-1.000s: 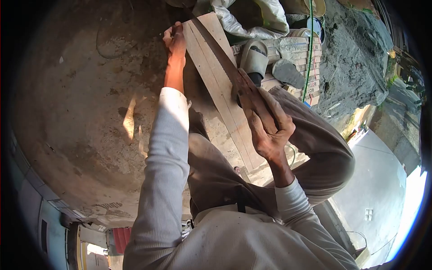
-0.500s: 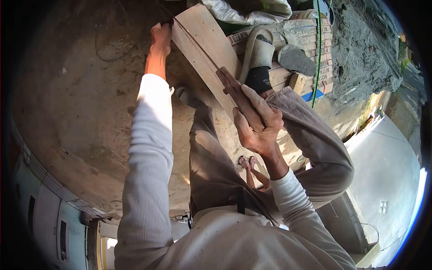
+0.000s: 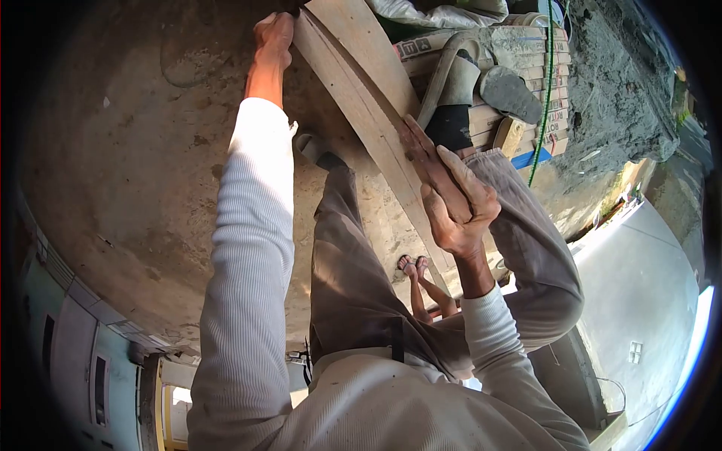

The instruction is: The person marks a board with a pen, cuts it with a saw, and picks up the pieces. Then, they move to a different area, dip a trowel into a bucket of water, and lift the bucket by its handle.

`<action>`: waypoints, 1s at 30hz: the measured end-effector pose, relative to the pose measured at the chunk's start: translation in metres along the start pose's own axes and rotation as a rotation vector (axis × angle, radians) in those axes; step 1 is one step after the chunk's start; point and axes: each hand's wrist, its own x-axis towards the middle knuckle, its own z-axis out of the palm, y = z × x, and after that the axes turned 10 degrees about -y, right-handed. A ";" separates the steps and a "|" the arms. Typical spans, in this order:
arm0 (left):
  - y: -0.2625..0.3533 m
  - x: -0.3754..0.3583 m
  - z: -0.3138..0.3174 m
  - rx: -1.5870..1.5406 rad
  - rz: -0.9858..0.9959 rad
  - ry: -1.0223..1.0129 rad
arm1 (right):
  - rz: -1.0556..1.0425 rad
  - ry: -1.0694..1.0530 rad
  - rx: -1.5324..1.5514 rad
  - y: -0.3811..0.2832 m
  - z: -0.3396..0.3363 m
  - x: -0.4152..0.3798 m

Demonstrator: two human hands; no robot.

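Observation:
A long pale wooden plank (image 3: 353, 68) slants from the top centre down toward my lap. My left hand (image 3: 274, 34) grips its far left edge with the arm stretched out. Lower down the plank, my right hand (image 3: 460, 214) is closed on the dark wooden handle of a handsaw (image 3: 418, 149). The saw's blade is hidden along the board. My foot in a grey sandal (image 3: 453, 81) presses on the plank's right side.
Stacked printed sacks (image 3: 526, 52) lie under the sandalled foot, with a green cord (image 3: 544, 105) hanging across them. Another grey sandal (image 3: 510, 94) rests on the stack. Bare concrete floor (image 3: 135, 150) spreads to the left. A person's bare feet (image 3: 413, 265) show below the plank.
The saw blade lay in sight on the plank a second ago and is now hidden. My right hand pushed up along the board, then drew back down. My left hand kept its grip.

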 end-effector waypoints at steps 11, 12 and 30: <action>0.010 -0.001 -0.009 -0.002 -0.085 0.043 | 0.012 0.001 0.021 -0.008 0.025 -0.004; 0.005 0.004 -0.010 -0.001 -0.054 0.020 | 0.001 0.028 0.052 -0.008 0.023 -0.010; -0.036 0.062 -0.028 -0.087 -0.030 0.025 | 0.170 -0.012 0.308 -0.020 0.053 0.068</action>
